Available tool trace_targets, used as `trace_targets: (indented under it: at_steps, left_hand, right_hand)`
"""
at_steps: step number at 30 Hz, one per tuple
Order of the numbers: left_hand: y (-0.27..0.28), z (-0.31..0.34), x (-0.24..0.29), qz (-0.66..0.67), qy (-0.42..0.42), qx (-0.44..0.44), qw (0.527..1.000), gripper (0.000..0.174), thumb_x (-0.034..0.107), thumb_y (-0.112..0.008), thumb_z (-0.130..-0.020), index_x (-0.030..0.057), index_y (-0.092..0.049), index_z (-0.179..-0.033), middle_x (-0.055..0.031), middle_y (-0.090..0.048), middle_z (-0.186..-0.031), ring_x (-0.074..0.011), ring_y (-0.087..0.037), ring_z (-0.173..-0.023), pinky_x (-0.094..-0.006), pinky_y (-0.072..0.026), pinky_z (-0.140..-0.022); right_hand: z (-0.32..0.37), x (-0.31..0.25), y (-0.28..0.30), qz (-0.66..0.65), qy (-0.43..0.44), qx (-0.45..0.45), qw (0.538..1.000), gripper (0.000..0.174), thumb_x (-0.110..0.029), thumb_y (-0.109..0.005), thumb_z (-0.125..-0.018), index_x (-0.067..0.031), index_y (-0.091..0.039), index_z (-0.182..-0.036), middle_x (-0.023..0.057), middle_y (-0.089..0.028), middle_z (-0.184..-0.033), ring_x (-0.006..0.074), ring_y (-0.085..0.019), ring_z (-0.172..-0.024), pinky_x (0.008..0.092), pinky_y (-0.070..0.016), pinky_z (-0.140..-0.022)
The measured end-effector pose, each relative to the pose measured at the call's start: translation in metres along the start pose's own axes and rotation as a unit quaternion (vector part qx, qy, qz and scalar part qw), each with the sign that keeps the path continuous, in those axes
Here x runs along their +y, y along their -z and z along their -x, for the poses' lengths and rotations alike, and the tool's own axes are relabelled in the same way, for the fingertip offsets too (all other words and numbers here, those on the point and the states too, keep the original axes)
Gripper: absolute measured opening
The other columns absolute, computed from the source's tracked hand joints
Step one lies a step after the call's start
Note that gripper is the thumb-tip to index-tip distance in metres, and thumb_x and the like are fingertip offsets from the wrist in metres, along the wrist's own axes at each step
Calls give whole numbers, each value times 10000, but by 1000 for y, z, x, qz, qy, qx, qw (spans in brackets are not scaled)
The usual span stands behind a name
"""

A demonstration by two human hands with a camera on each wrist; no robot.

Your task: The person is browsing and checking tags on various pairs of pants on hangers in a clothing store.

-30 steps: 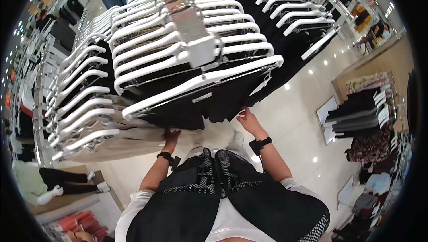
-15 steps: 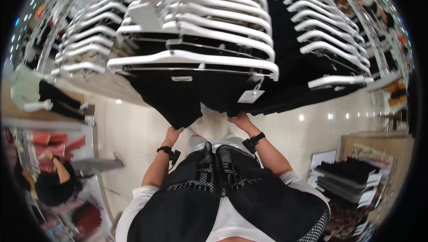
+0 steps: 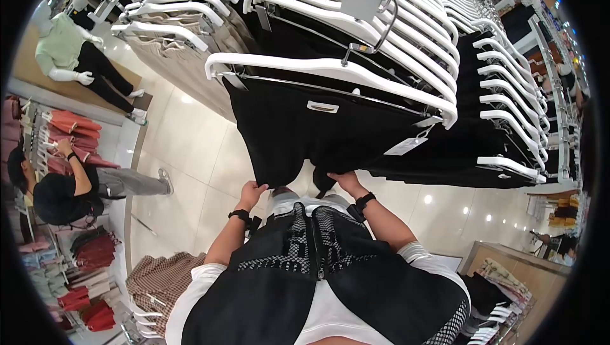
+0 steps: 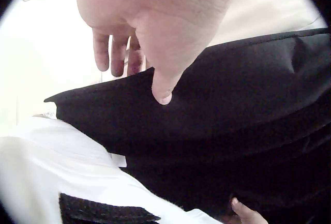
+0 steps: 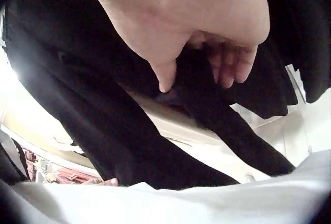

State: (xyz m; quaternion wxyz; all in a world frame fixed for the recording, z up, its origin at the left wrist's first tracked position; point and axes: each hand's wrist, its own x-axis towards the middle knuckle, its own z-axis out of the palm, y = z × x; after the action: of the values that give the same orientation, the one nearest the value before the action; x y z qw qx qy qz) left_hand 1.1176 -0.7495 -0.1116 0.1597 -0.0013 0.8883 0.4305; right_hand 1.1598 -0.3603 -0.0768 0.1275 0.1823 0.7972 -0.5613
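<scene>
Black trousers [image 3: 286, 116] hang by the waistband from a white hanger [image 3: 337, 70] at the front of the rack, with a white tag [image 3: 406, 146] near the right end. My left hand [image 3: 252, 197] pinches the edge of one leg near its lower end. In the left wrist view the thumb of that hand [image 4: 160, 33] lies on the black cloth [image 4: 207, 120], its other fingers behind the edge. The other leg is gripped by my right hand [image 3: 348, 183]; in the right wrist view, thumb and fingers of this hand [image 5: 201, 27] close round dark cloth [image 5: 191, 89].
White hangers [image 3: 508, 91] with black garments stand on the right, beige trousers [image 3: 190, 59] on the left. A mannequin [image 3: 67, 46] is at the upper left. Below it another person [image 3: 63, 192] reaches to red garments. A checked garment [image 3: 162, 281] hangs at the lower left.
The view has turned, so the rack sits further right. The front trousers now hang larger in view and spread between my hands, which have stayed at the legs since half a second ago.
</scene>
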Motion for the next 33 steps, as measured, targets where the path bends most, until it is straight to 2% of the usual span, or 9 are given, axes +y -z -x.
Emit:
trace_targets:
  at_steps: [2,7,10,14,15,18,22,28,33]
  left_hand:
    - [11,-15,19,76,126,-97,984,368,325,-730,-823,-36,-662,-812,-112,-672,-721,-188,-617,-664,-338,-486,-670]
    - [34,-67,33,83,61,-153,983,310,212,-623,-929,-79,-643,-1034,-98,-707,-909,-148,-636,-858,-294,-484,-813]
    - [42,-99,12,22,-46,-153,987,285,181,-600,-939,-87,-637,-1028,-94,-703,-884,-161,-643,-822,-299,-490,-790]
    - [72,-121,35,81,103,-290,948,361,279,-710,-848,-75,-652,-891,-139,-668,-722,-172,-646,-595,-308,-530,-570]
    - [71,-126,30,86,94,-289,949,389,319,-756,-804,-51,-635,-809,-118,-624,-636,-140,-600,-488,-272,-498,-452]
    - [69,-147,10,31,15,-317,948,392,328,-751,-806,-42,-620,-798,-105,-626,-636,-147,-606,-501,-277,-498,-451]
    - [67,-172,8,-2,-31,-299,954,320,230,-666,-877,-43,-633,-1042,-100,-668,-708,-163,-640,-584,-304,-537,-567]
    - [67,-171,42,91,-20,-327,940,246,181,-653,-888,-47,-659,-980,-81,-676,-733,-143,-633,-631,-294,-521,-585]
    - [78,-146,67,71,30,-307,949,357,340,-629,-919,-12,-676,-953,-46,-665,-769,-104,-580,-663,-260,-479,-642]
  right_hand:
    - [1,-11,0,5,-19,35,999,485,-359,-726,-788,-26,-652,-1132,168,-663,-1140,297,-606,-1108,342,-461,-944]
    - [-1,12,-18,-47,-103,140,984,450,-362,-727,-790,15,-684,-1032,194,-695,-1019,332,-651,-1004,365,-499,-864]
    - [-1,24,-41,-57,-130,150,978,439,-362,-730,-792,30,-693,-987,199,-698,-991,315,-662,-974,358,-500,-851]
    - [17,-24,-66,-161,-114,156,968,449,-368,-734,-799,60,-692,-928,198,-705,-913,270,-680,-897,349,-505,-793]
    - [16,-38,-72,-173,-130,173,961,426,-349,-724,-818,54,-691,-953,153,-703,-918,224,-664,-866,326,-502,-770]
    - [31,-43,-75,-129,-228,244,934,373,-335,-692,-866,28,-693,-948,46,-688,-861,130,-602,-718,286,-477,-653]
    - [59,-51,-89,-187,-236,303,904,359,-315,-673,-879,35,-676,-956,47,-685,-878,125,-588,-736,282,-469,-677]
    - [79,-34,-88,-142,-201,261,933,320,-187,-674,-851,47,-655,-1069,79,-691,-975,160,-623,-873,310,-485,-797]
    - [76,-23,-88,-165,-190,253,934,356,-121,-687,-804,55,-639,-1109,106,-683,-1068,195,-628,-979,316,-472,-879]
